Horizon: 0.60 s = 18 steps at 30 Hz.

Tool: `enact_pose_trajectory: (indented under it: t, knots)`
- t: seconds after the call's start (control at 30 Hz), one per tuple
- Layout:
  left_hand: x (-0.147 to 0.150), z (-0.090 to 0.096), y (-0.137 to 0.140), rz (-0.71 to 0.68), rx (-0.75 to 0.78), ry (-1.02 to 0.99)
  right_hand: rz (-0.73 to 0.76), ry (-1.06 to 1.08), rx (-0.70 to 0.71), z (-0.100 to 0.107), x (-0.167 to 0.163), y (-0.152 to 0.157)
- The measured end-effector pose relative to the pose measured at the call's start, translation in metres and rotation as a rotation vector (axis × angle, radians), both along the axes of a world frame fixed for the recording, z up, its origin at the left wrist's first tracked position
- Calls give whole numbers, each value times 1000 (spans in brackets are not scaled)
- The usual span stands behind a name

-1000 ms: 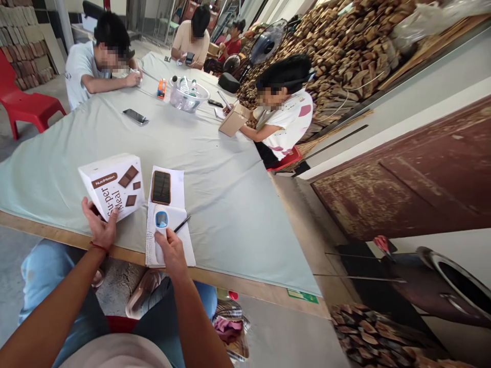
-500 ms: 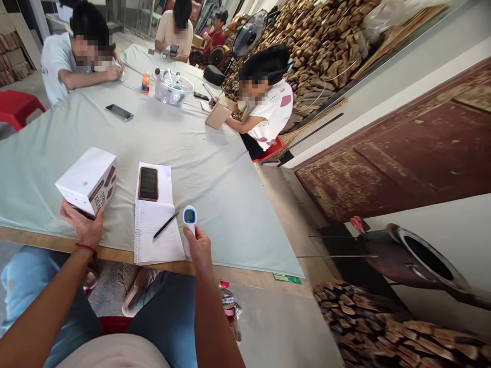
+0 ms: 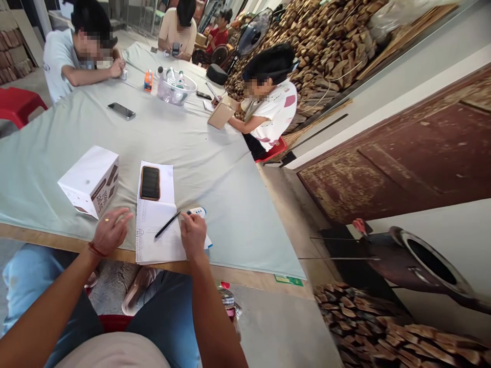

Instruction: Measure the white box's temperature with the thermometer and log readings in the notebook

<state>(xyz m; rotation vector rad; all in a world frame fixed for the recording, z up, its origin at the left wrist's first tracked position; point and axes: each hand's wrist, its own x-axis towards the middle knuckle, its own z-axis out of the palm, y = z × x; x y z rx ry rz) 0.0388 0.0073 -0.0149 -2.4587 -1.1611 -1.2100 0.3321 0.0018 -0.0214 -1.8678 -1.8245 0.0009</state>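
Observation:
My left hand (image 3: 111, 231) is off the white box (image 3: 89, 181), just to its lower right, with fingers stretched out and nothing in them. The box has brown print and stands on the cloth. My right hand (image 3: 194, 234) is closed, with thumb and fingertips at the upper end of a black pen (image 3: 165, 226). The pen lies slanted across an open notebook (image 3: 153, 243) with handwriting. A white and blue infrared thermometer (image 3: 198, 211) lies on the table, partly hidden under my right hand. On the notebook's far page rests a dark phone with an orange edge (image 3: 150, 183).
A pale cloth covers the table (image 3: 238, 214). Farther back are another phone (image 3: 121, 110), an orange box (image 3: 148, 81) and a clear basket of bottles (image 3: 176, 92). Several people sit around; one at the right writes beside a cardboard box (image 3: 221, 113). Firewood (image 3: 314, 66) is piled behind.
My left hand has let go of the white box and moved right. My right hand has laid the thermometer down and closed at the pen's end.

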Motion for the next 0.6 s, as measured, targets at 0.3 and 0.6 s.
enact_pose_trajectory:
  t: [0.3, 0.6]
  knots:
    - [7, 7, 3, -142, -271, 291, 284, -49, -127, 5, -11, 21]
    - [7, 2, 4, -139, -286, 358, 149, 898, 54, 16, -58, 1]
